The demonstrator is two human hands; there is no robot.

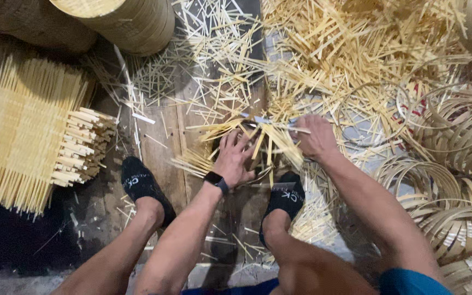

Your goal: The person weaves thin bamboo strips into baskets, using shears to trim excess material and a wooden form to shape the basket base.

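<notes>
Feet in black socks (pixel 140 183) are bracing on the floor; left hand (pixel 235 158) is pressing flat, fingers spread, on a fanned bamboo strip bundle (pixel 269 143); right hand (pixel 317 136) is pinching a blade (pixel 271 122) across it; trimmings (pixel 323 49) already piling beyond, woven mat (pixel 23 131) and hoops (pixel 454 142) lying finished

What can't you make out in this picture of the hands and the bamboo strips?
- Head view: right hand grips a thin blade, its handle hidden by the fingers.
- Left hand covers the piece under it.
- Woven mat cut off by the left edge.
- Hoops cut off at right.
</notes>
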